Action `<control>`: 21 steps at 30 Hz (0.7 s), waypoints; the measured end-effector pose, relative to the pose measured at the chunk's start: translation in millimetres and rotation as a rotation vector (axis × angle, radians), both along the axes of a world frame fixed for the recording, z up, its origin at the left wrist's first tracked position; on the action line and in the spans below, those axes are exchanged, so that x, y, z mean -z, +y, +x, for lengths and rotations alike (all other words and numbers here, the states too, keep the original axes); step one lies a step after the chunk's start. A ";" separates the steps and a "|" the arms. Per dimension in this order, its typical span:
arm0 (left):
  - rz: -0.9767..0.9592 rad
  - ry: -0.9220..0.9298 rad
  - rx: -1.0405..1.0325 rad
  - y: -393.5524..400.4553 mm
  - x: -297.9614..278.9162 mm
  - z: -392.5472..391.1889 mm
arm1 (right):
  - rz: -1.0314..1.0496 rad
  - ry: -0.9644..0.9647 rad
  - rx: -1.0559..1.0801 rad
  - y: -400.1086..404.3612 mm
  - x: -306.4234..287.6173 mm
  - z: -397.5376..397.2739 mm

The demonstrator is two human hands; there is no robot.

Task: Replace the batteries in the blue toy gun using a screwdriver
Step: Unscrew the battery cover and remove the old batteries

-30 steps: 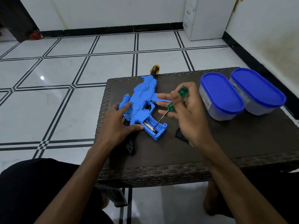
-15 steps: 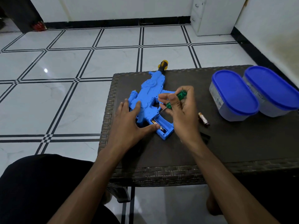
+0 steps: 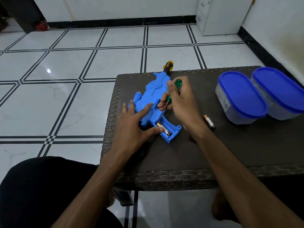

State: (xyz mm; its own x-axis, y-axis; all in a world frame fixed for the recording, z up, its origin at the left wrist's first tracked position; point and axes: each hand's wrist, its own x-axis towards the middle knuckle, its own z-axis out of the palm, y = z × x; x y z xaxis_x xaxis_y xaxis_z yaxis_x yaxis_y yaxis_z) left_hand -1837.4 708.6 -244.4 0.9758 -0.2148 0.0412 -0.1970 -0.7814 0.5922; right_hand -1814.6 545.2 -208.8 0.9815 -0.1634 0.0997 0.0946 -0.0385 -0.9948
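Head camera, what's on the table?

— On a dark woven table (image 3: 246,155) a blue toy gun (image 3: 153,96) lies flat near the left edge, its yellow-and-black muzzle pointing to the far side and past the far edge. The grip end faces near, and its battery compartment (image 3: 166,127) is open with one battery (image 3: 162,128) lying inside.

— And the hands?

— The left hand (image 3: 131,127) rests on the gun with fingers spread and nearly straight, the thumb touching the near-left side of the compartment; it grips nothing. The right hand (image 3: 179,102) has its fingers curled round a green-handled screwdriver (image 3: 170,97), whose thin shaft slants down to the far end of the compartment, right at the battery's end.

— Anything else nearby?

— A loose battery (image 3: 210,122) lies on the table just right of the right wrist. Further right stand two clear containers (image 3: 236,102), side by side, both closed with blue lids (image 3: 279,89).
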 end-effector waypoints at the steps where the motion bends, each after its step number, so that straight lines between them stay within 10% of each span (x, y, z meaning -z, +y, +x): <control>1: 0.008 -0.001 0.004 0.1 -0.1 -0.3 | 0.024 0.008 0.004 -1.9 -1.5 -0.4; 21: -0.064 -0.012 0.081 -16.6 -11.0 -12.3 | 0.232 -0.009 0.126 -28.5 -16.7 -25.1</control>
State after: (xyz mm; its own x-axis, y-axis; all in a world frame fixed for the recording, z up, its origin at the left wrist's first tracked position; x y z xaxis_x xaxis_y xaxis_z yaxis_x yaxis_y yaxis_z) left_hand -1849.8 692.0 -233.4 0.9547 -0.2895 0.0687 -0.2653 -0.7235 0.6374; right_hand -1839.7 516.7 -192.2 0.9511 -0.3042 0.0537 0.1122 0.1781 -0.9776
